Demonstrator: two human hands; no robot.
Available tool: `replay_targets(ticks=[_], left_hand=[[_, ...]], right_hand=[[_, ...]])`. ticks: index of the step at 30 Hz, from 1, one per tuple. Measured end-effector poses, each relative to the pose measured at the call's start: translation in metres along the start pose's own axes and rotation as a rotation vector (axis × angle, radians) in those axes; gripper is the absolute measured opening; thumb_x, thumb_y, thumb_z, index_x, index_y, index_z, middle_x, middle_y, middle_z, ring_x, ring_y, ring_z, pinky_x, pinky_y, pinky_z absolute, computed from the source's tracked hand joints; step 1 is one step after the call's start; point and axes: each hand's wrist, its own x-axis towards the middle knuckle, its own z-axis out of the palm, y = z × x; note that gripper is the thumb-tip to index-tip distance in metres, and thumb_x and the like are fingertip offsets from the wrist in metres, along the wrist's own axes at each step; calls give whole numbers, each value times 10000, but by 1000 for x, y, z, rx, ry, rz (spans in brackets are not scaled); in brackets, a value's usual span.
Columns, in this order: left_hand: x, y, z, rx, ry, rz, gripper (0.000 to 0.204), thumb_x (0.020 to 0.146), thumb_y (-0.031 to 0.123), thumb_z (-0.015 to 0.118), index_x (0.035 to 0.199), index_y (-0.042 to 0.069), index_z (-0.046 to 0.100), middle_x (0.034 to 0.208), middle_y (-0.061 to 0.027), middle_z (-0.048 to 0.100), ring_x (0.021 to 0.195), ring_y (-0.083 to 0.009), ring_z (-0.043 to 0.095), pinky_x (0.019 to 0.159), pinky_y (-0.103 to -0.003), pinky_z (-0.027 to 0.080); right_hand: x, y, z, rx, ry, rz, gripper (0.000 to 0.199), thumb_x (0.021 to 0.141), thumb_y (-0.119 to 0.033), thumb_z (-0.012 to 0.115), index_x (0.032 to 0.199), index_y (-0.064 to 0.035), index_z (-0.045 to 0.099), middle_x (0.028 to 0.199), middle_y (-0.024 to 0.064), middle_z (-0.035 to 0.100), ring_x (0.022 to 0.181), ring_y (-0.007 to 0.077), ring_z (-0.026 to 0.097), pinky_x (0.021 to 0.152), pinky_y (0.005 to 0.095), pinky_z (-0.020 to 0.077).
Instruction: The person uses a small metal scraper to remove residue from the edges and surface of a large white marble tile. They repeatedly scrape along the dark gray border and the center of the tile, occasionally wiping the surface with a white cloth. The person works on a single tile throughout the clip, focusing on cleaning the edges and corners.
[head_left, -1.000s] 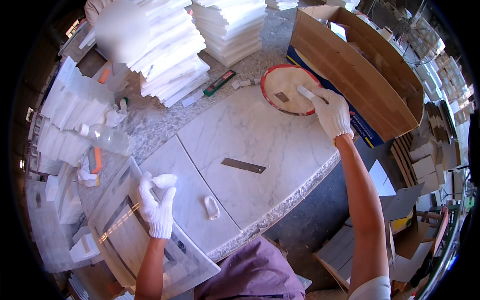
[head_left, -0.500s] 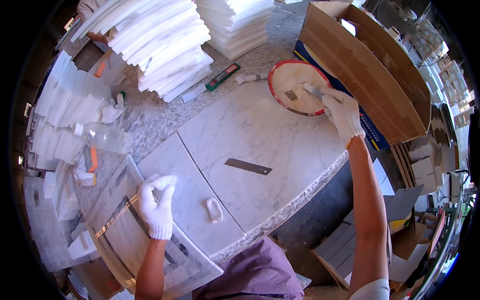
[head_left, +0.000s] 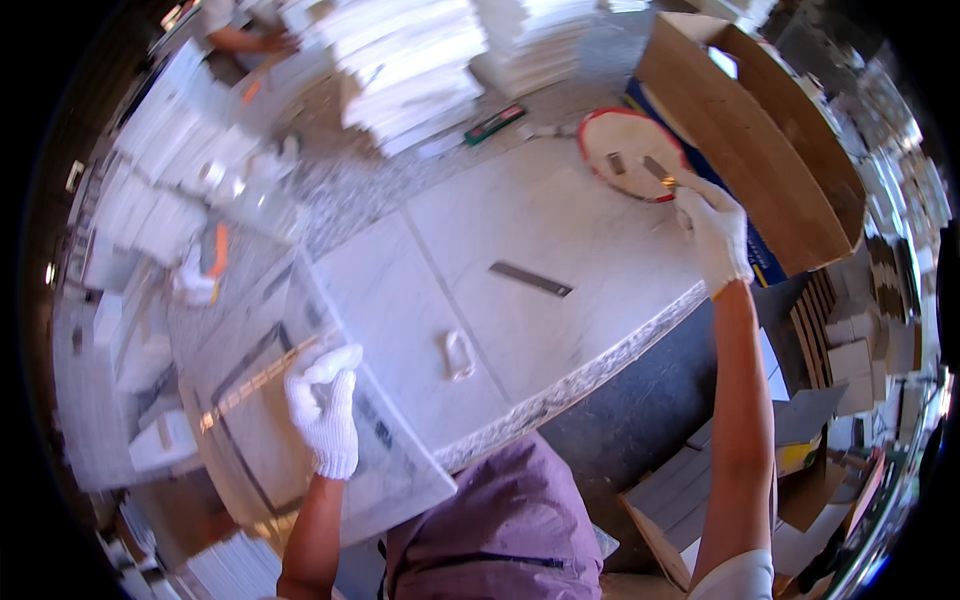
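Observation:
My right hand (head_left: 712, 225), in a white knit glove, grips a putty knife whose metal blade (head_left: 657, 172) is over the right side of a round red-rimmed pan (head_left: 598, 122) of beige paste. A small dark metal piece (head_left: 616, 162) lies on the paste. My left hand (head_left: 325, 410), also gloved, is over a pale, see-through-looking panel (head_left: 405, 470) with dark and brass-coloured inlays. Its fingers are curled toward the thumb; what they hold, if anything, cannot be made out. Between the hands, a flat metal scraper blade (head_left: 530, 279) and a small white loop (head_left: 458, 355) lie on grey-veined marble slabs (head_left: 400, 290).
A tall cardboard box (head_left: 740, 140) stands beyond my right hand. Stacks of white slabs (head_left: 410, 75) rise at the back. A clear bottle (head_left: 250, 200), an orange-handled tool (head_left: 220, 250) and a green-and-black tool (head_left: 495, 123) lie about. Another person's arm (head_left: 250, 40) shows at far left.
The view has shifted, so the bench appears farther right and higher. The putty knife blade has turned steeper over the pan. My left hand remains over the panel with fingers curled.

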Motion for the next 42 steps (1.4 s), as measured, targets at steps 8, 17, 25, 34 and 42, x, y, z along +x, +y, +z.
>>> replay_targets(ticks=[8,17,25,34,42], left_hand=[[-82,9,-79,-226,257,-212,332,936,-60,639,1217,35,492,1178,-111,628,1149,-200,617,1029,-335,499],[-149,-9,-142,87,220,-106,291,907,-60,697,1136,37,546,1100,-60,641,1036,-129,587,954,-289,471],[-158,-18,-124,-35,380,-86,330,901,-48,715,1170,25,539,1144,-82,627,1050,-156,607,942,-317,504],[-161,-23,-127,126,335,-51,345,921,-42,694,1198,51,510,1120,-79,667,1071,-148,611,1021,-336,468],[-161,-24,-127,111,304,-48,431,924,-17,712,1286,32,483,1165,-89,649,1079,-144,611,966,-307,511]], right_hand=[[-157,-16,47,50,-357,58,299,964,-97,653,1231,24,713,753,-16,595,605,29,456,523,198,345],[-307,3,111,161,-700,377,261,952,-60,685,1196,26,720,775,-12,642,627,38,501,546,196,398],[-333,9,135,-43,-700,147,268,945,-73,682,1185,34,732,804,9,674,667,42,544,590,215,458],[-336,15,140,-184,-712,28,279,932,-76,682,1182,38,728,973,102,752,872,120,662,797,274,536],[-340,17,142,-230,-689,-71,272,924,-78,683,1175,14,736,995,137,760,887,162,694,819,295,542]])
